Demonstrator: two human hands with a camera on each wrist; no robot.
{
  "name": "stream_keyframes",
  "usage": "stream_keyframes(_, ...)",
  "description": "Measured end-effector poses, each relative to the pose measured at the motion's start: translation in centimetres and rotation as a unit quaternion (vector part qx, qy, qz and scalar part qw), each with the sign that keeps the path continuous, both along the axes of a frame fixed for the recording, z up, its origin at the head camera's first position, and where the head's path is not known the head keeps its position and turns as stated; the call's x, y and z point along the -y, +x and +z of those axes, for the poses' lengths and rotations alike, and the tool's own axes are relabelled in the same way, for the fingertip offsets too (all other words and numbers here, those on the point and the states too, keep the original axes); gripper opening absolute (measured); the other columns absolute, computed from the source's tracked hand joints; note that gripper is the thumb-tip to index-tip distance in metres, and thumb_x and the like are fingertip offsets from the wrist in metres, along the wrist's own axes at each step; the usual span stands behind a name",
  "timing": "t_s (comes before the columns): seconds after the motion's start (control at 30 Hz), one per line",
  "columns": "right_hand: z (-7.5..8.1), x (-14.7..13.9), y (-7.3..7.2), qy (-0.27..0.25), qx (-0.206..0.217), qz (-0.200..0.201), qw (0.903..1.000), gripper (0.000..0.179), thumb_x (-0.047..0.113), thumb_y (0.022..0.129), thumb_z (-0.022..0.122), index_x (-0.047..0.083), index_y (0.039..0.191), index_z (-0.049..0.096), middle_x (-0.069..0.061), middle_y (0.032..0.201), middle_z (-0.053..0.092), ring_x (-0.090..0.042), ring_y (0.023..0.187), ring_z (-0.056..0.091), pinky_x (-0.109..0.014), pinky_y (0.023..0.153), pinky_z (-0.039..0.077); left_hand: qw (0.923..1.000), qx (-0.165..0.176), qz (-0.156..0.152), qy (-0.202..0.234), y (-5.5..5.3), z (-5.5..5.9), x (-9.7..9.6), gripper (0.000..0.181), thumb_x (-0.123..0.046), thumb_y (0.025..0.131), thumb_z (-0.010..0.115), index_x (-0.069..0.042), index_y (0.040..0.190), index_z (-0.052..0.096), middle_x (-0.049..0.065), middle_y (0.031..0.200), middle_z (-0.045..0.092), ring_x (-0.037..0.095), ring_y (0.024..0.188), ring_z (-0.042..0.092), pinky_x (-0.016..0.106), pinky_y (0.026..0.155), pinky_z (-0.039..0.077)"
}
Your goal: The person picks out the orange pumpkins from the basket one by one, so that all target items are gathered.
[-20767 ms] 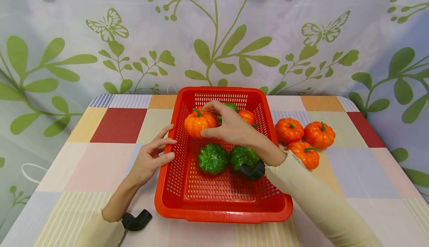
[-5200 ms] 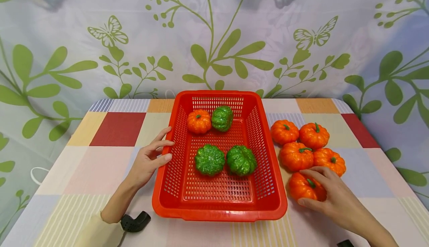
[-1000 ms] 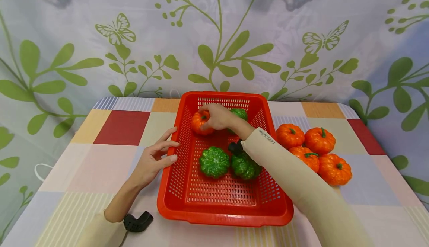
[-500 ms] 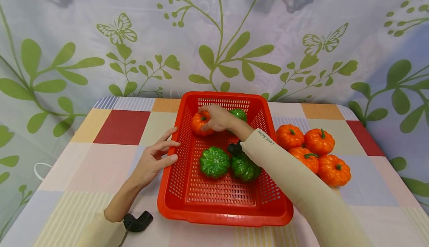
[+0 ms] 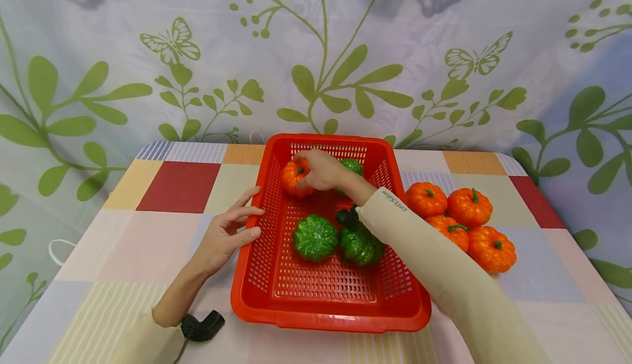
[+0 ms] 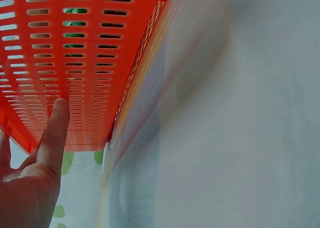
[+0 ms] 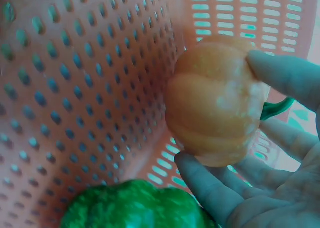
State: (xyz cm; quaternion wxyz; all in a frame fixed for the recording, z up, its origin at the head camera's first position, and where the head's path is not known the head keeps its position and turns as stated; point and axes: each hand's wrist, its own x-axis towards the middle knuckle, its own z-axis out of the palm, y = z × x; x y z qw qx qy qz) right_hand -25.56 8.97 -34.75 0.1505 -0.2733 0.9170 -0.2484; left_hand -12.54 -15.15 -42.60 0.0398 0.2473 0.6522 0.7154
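My right hand grips a small orange pumpkin at the back left inside the red plastic basket. In the right wrist view, thumb and fingers span the pumpkin, its green stem toward the palm. The fingers of my left hand lie nearly straight against the basket's left rim. A fingertip touches the slotted outer wall in the left wrist view. Three green pumpkins share the basket: one at front left, another partly under the right wrist, and a third behind the hand.
Several orange pumpkins sit grouped on the table right of the basket; the right sleeve crosses the basket's right rim and hides part of that area. A checked cloth covers the table, and a patterned curtain hangs behind.
About five seconds ago my right hand was on an orange pumpkin at the table's right; now it grips the one in the basket. Over the last second it has barely moved. My left hand stayed put.
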Motion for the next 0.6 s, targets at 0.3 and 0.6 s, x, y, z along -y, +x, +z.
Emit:
stream_keyframes(0.3, 2.6, -1.0, 1.0, -0.043, -0.01, 0.003, 0.999, 0.06, 0.019, 0.083, 0.077, 0.005, 0.138, 0.055, -0.012, 0.136, 0.053, -0.025, 0.12, 0.048, -0.039, 0.101, 0.042, 1.0, 0.001, -0.001, 0.004, 0.1, 0.1, 0.2, 0.031, 0.008, 0.091, 0.057, 0.009, 0.122, 0.058, 0.009, 0.159, 0.026, 0.024, 0.143, 0.026, 0.039, 0.08, 0.058)
stream_keyframes(0.6, 5.2, -1.8, 2.9, -0.052, -0.052, -0.004, 0.9973, 0.059, 0.033, 0.083, 0.077, 0.012, 0.135, 0.058, -0.007, 0.136, 0.053, -0.023, 0.122, 0.048, -0.04, 0.1, 0.041, 1.0, -0.006, -0.006, 0.004, 0.0, 0.0, 0.1, 0.033, 0.009, 0.091, 0.056, 0.004, 0.123, 0.06, 0.01, 0.159, 0.026, 0.024, 0.135, 0.04, 0.04, 0.079, 0.058)
